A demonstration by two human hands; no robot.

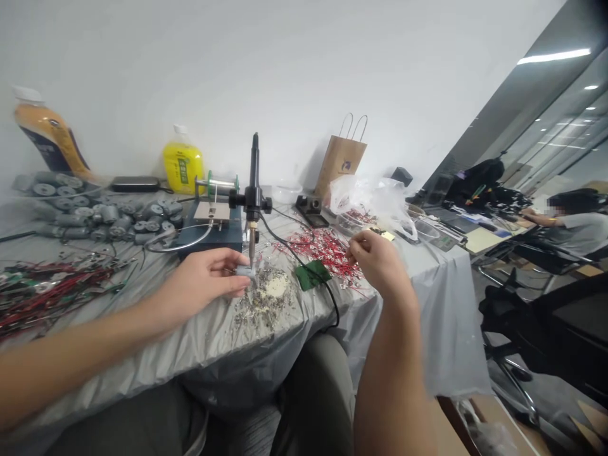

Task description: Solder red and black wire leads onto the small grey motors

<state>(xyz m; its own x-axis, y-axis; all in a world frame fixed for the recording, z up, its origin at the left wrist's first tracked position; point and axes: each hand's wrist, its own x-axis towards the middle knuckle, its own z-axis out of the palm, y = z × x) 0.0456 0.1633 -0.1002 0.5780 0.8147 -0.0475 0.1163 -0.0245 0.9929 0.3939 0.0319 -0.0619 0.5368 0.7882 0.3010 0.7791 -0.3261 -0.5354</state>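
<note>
My left hand (209,278) is closed on a small grey cylindrical motor (244,271), held between thumb and fingers. The motor is right at the tip of a soldering iron (253,221), which stands upright in a clamp on a soldering machine (216,225) with a solder spool (223,183). My right hand (373,253) hangs over a pile of short red wires (332,250), its fingers curled together. Whatever they may hold is too small to make out. Metal bits and yellowish residue (275,288) lie beside the motor. A green cloth-like piece (312,274) lies between my hands.
Many grey motors (109,215) are heaped at the left, behind red and green wires (52,288). A yellow bottle (183,161), an orange bottle (50,136) and a paper bag (342,158) stand by the wall. A black cable (327,294) crosses the table. Another person (570,221) sits at the right.
</note>
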